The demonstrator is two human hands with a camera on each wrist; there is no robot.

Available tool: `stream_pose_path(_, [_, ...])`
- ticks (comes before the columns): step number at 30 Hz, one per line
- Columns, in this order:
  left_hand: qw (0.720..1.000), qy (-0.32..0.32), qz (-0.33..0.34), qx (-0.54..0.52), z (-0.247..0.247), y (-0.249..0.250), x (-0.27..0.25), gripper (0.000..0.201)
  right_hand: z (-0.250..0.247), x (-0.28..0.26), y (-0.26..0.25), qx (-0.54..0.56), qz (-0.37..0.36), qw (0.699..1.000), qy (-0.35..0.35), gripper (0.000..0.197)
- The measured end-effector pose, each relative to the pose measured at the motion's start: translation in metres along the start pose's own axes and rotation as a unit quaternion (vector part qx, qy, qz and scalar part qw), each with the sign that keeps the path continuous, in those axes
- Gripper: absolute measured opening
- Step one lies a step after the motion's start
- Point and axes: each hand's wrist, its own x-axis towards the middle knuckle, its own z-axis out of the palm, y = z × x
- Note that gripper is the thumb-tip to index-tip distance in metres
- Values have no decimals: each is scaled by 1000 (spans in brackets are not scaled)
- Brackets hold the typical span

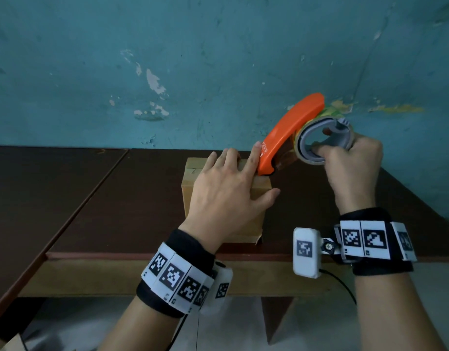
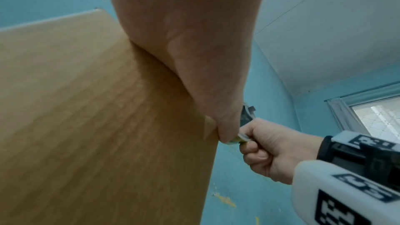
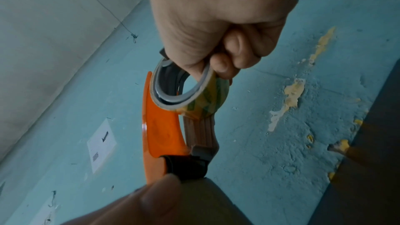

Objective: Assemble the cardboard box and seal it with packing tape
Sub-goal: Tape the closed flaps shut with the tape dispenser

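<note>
Two hands: both at work on a cardboard box [image 1: 259, 196] on the dark table [image 1: 117, 198].
Left hand [image 1: 226, 191]: fingers spread flat on the top of the box, pressing it down; thumb reaches over the right edge, index fingertip touches the lower end of the dispenser.
Right hand [image 1: 350, 168]: fingers curled through the roll's core, gripping the tape dispenser [image 1: 289, 133].
Tape dispenser: orange body, tilted, its lower end touching the box top at the far right edge.
Tape roll [image 3: 190, 90]: sits in the dispenser; a brown strip runs from it down to the dispenser's black tip.
Box: flaps closed, standing near the table's front edge.
Wall [image 1: 193, 59]: teal, paint chipped, behind the table.
</note>
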Motion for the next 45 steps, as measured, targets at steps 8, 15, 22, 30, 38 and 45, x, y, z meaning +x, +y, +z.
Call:
stream_pose_path(8, [1000,11,13,-20,0,1,1,90,13,-14,-14,188,81,979,-2,13])
stream_pose_path(15, [1000,11,14,-8,0,-1,0,93,29,-25,-21,332,206,914,-106,9])
stream_pose_path(22, [999,7,5,-35,-4,-7,-2,106,27,-26,-27,335,236,906,-107,7])
stream_pose_path(30, [999,-28,11,-31,-6,-13,-4,100,20,-21,-21,296,195,929,-110,14])
stream_pose_path(38, [999,-3,-16,-39,-5,-9,-5,93,19,-18,-16,308,217,919,-120,20])
stream_pose_path(45, [999,-4,-22,-45,-1,6,-3,89,20,-21,-14,295,212,923,-130,20])
